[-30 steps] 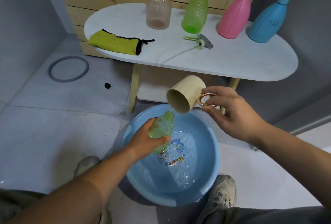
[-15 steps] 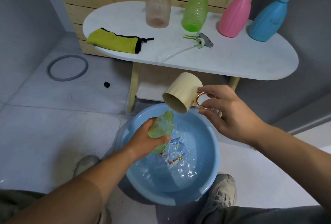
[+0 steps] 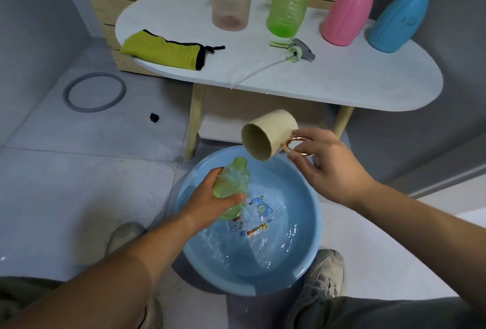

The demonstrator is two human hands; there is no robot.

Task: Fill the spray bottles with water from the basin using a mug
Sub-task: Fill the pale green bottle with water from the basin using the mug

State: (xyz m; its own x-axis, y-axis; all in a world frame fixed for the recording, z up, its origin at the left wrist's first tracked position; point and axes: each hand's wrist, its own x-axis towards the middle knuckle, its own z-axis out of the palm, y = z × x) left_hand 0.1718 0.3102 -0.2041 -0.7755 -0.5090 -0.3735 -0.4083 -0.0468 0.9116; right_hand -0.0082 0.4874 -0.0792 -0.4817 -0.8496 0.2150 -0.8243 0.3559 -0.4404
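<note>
**Tilted mug held just above the green bottle at the basin**

The left hand gripped the uncapped green bottle, fingers and thumb wrapped round its body. The bottle leaned over the blue basin, its open neck pointing up and away from the person and its base low, close to the water. The right hand pinched the mug by its copper ring handle, thumb on top and fingers curled beneath. The cream mug lay tipped on its side, mouth facing down and left. It sat above and to the right of the bottle's neck, near it but not touching, and over the basin's far rim.

Behind, on the white table, stood a clear bottle, a second green bottle, a pink bottle and a blue bottle. A loose spray head with its tube and a yellow cloth lay in front of them.
</note>
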